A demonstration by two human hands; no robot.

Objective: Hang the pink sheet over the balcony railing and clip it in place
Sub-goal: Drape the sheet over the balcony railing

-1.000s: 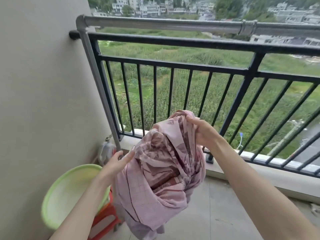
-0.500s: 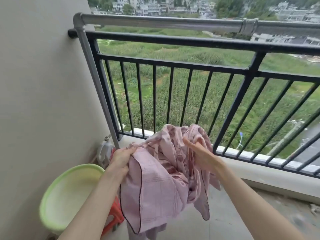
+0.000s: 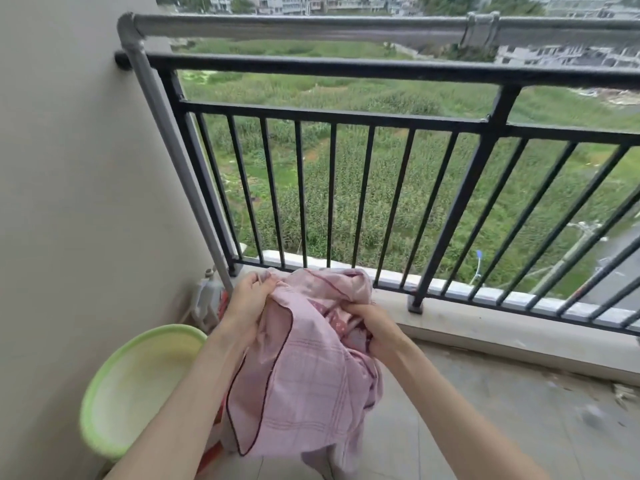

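Note:
The pink sheet (image 3: 304,382), checked with a dark red hem, hangs bunched in front of me, low near the floor. My left hand (image 3: 247,301) grips its upper left edge. My right hand (image 3: 372,325) is closed on folds in the middle of the bundle. The black balcony railing (image 3: 346,69) runs across the view above and behind the sheet, with a grey metal pipe (image 3: 311,27) just above its top bar. The sheet does not touch the railing. No clips are visible.
A pale green basin (image 3: 138,386) sits at the lower left on something red, next to the beige wall (image 3: 69,202). A white plastic jug (image 3: 206,296) stands in the corner. A concrete kerb (image 3: 485,327) runs under the railing, and tiled floor lies to the right.
The sheet has dropped lower and partly unfolded. My left hand closed on its edge; my right hand moved from the top of the bundle down into its middle folds.

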